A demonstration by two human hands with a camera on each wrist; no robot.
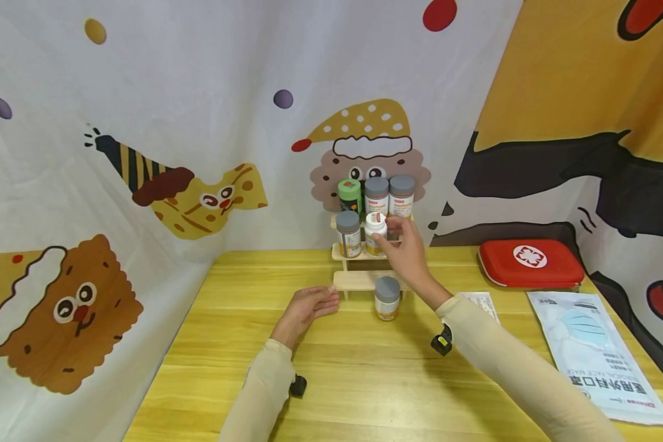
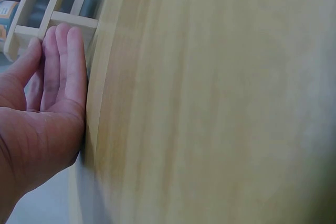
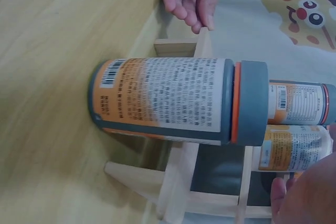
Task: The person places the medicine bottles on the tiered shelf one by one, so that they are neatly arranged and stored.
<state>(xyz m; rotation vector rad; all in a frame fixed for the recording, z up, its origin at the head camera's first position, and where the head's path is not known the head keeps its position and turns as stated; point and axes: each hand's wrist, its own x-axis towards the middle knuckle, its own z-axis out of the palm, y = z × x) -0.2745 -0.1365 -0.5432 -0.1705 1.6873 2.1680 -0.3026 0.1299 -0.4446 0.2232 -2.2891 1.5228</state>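
A small tiered wooden stand holds several bottles. My right hand grips a white-capped bottle at the middle tier, thumb on one side and fingers on the other. Beside it stands a grey-capped bottle. My left hand is at the stand's lower left end, its fingers extended; in the left wrist view the fingertips meet the wood or lie just before it. On the table in front of the bottom tier stands another grey-capped bottle, upright, with an orange and white label.
The top tier carries a green-capped bottle and two grey-capped bottles. To the right lie a red first-aid case, a face mask packet and a white printed packet. A patterned curtain hangs behind the table.
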